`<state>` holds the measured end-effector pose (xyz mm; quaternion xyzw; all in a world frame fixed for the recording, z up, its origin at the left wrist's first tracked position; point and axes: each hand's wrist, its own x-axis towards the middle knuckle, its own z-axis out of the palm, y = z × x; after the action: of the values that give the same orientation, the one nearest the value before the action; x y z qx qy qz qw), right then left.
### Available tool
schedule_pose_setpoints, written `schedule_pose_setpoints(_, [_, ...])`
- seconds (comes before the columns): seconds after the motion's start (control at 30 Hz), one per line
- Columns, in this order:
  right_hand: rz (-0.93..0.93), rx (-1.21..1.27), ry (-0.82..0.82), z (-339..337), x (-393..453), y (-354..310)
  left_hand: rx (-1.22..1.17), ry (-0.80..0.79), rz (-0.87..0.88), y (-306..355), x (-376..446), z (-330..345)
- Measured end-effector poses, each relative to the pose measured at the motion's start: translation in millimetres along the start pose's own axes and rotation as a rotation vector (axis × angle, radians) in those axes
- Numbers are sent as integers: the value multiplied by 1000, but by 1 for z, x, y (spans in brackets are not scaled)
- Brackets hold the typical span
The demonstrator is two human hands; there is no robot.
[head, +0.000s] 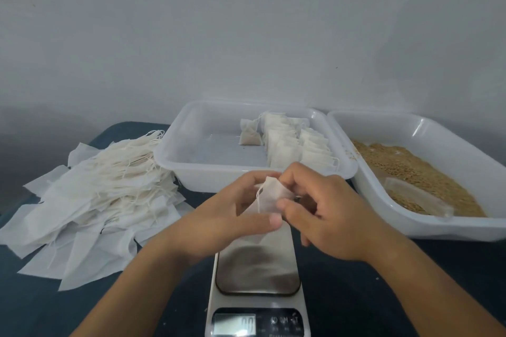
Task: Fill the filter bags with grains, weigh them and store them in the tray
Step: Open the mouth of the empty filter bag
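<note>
Both hands hold one white filter bag [269,197] above the far end of a small digital scale [258,276]. My left hand [232,216] grips its lower edge with thumb and fingers. My right hand [320,210] pinches its right side. The bag's drawstring hangs down its left side. The scale's steel platform is bare and its display [235,324] reads 0.0. Behind the hands a white tray [191,161] holds rows of filled bags [298,145] at its right side and one lone filled bag [249,134]. A second tray [427,224] at the right holds brown grains [410,167].
A loose heap of flat filter bags with strings [98,200] lies on the dark table at the left. A clear scoop [416,194] rests in the grains. A plain pale wall [246,22] rises behind the trays.
</note>
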<state>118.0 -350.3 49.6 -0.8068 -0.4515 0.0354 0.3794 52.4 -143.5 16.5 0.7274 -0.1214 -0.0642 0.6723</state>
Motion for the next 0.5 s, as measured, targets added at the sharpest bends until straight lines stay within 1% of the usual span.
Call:
schedule_pose_setpoints(0.07, [-3,24,7,-9,-2,-2,-1,-121,-44,6,8,5])
schedule_pose_setpoints(0.13, [-10,41,-15,-18,-5,-3,-55,-175,-79,7,16,10])
schedule_pose_setpoints(0.2, [-17,26,-51,-27,-7,-2,-116,-173,-91,5,22,13])
schedule_pose_setpoints(0.3, [24,-45,-130,-39,-11,-1,-170,-173,-84,2,28,13])
schedule_pose_setpoints(0.4, [79,-23,-253,-42,-14,-2,-123,-176,-64,4,32,16])
schedule_pose_setpoints(0.5, [87,-48,-283,-38,-14,-2,-50,-222,-37,9,37,19])
